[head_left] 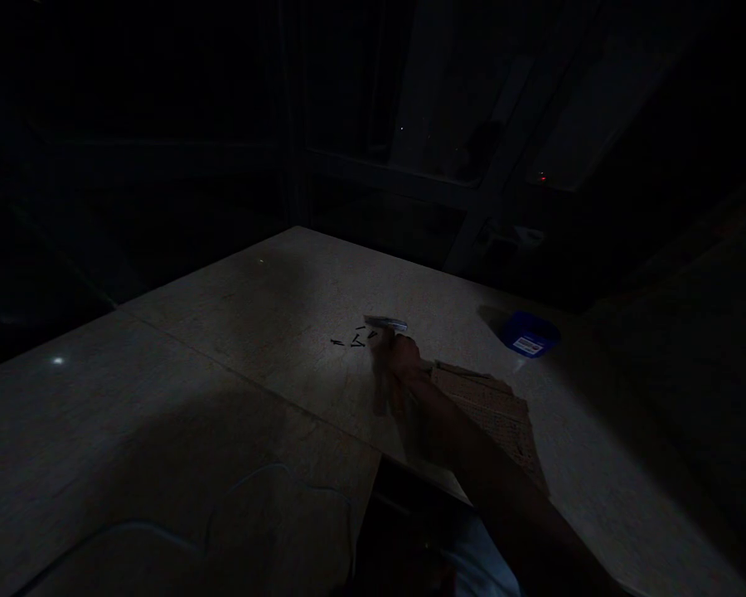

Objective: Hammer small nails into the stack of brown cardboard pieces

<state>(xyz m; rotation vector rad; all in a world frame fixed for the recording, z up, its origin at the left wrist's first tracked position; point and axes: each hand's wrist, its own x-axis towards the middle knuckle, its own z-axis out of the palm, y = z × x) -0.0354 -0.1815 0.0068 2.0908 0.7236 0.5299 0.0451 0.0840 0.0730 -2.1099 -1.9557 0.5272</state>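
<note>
The scene is very dark. My right hand [395, 355] reaches forward over a pale stone tabletop [236, 332]; it is blurred and seems closed around a slim silvery tool [386, 322] whose tip points left. Just left of the hand lie several small dark screws [354, 339] scattered on the table. My forearm runs back toward the lower right. My left hand does not show.
A blue round lid or container with a white label [528, 335] sits at the right. A brownish woven mat or cardboard piece [491, 410] lies beside my forearm. A thin cable [236, 489] curls on the near tabletop. Dark framework stands behind the table.
</note>
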